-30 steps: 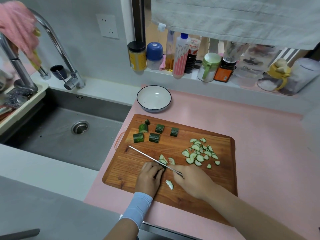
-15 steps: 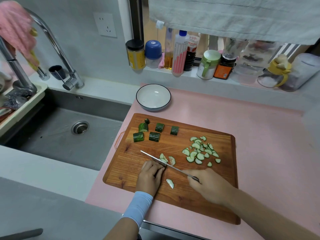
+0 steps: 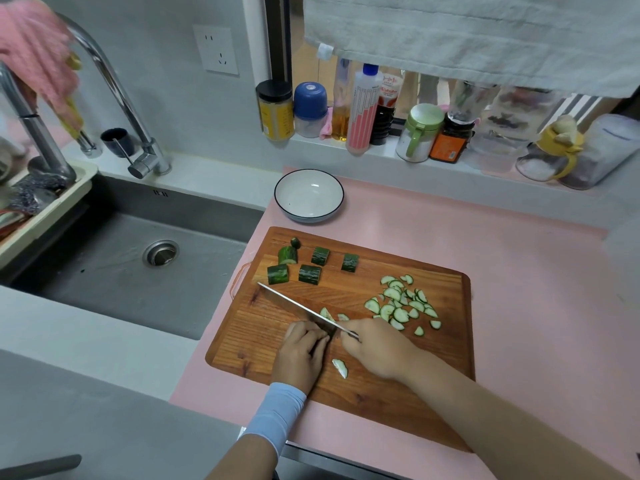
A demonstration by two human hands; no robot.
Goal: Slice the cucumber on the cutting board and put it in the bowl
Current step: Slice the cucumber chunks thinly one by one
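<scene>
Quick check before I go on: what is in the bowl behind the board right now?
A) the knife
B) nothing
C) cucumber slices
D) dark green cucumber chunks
B: the bowl shows only its bare white inside, while the slices lie in a pile on the cutting board, to the right of the knife that the right hand grips.
</scene>
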